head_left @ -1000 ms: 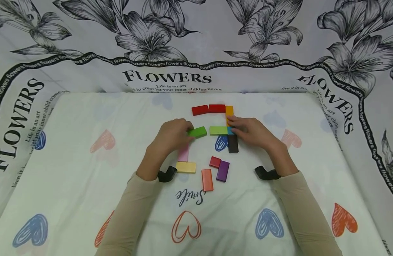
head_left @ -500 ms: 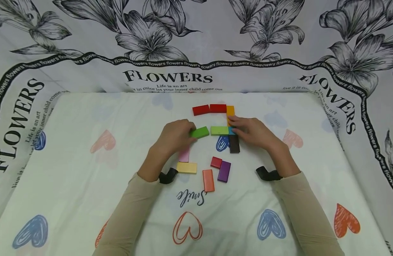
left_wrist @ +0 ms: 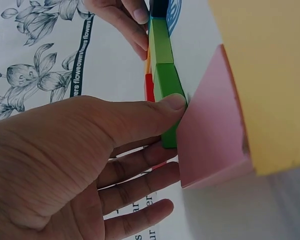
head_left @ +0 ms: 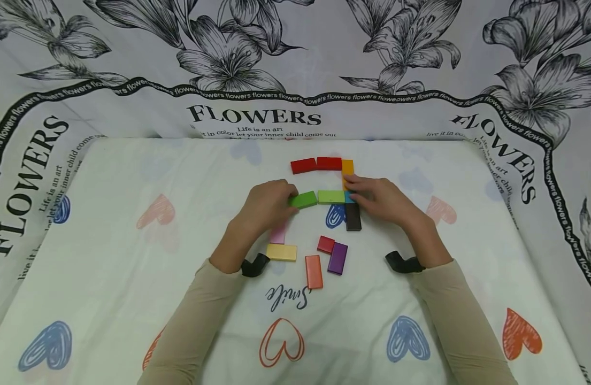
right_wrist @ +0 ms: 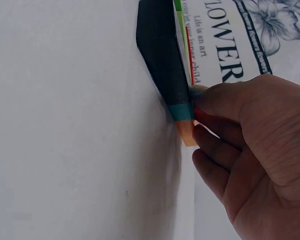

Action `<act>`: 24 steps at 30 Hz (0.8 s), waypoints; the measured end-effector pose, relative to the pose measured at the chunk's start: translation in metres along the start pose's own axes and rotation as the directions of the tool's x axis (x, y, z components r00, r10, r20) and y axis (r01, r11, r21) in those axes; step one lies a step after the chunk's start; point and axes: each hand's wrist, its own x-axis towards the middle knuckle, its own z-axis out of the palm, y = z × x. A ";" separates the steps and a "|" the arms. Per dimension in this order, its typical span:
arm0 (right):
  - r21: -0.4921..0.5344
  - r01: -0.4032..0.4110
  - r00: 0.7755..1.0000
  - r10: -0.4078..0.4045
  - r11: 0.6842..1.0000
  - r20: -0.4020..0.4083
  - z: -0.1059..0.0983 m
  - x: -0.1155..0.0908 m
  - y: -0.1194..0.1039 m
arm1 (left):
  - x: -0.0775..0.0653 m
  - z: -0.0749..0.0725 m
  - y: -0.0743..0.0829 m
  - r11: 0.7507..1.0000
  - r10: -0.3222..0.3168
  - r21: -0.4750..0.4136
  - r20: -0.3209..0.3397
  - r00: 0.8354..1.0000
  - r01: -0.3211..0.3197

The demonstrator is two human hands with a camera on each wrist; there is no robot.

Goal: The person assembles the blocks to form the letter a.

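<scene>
My left hand (head_left: 266, 202) pinches the dark green block (head_left: 303, 200) between thumb and fingers, seen closely in the left wrist view. That block slants a little, its right end against the light green block (head_left: 331, 197) or nearly so. A pink block (left_wrist: 210, 125) stands close beside the left thumb, partly hidden in the head view. My right hand (head_left: 383, 199) rests on the far blocks, its thumb on the blue block (right_wrist: 181, 111) and its fingers at the orange block (head_left: 347, 166). A black block (head_left: 353, 216) adjoins the blue one.
Two red blocks (head_left: 329, 163) run left from the orange block. Nearer lie a yellow block (head_left: 282, 252), a small red block (head_left: 325, 244), a purple block (head_left: 337, 259) and a coral block (head_left: 314, 271). All sit on a heart-printed cloth (head_left: 107, 256).
My left hand has slid the dark green block slightly right, closing the gap to the light green block. The right hand stays in place on the blocks.
</scene>
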 end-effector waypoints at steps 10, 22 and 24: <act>-0.006 0.001 1.000 -0.001 1.000 -0.008 0.000 0.000 0.000 | 0.001 0.002 0.002 1.000 -0.009 0.001 -0.018 1.000 0.009; 0.018 0.006 1.000 -0.005 1.000 -0.013 0.000 -0.001 -0.002 | -0.002 -0.002 0.000 0.999 -0.042 -0.020 0.007 0.999 0.042; 0.022 0.010 1.000 -0.009 1.000 -0.013 0.000 -0.001 0.000 | -0.003 -0.004 -0.002 0.998 -0.047 -0.029 0.004 0.999 0.047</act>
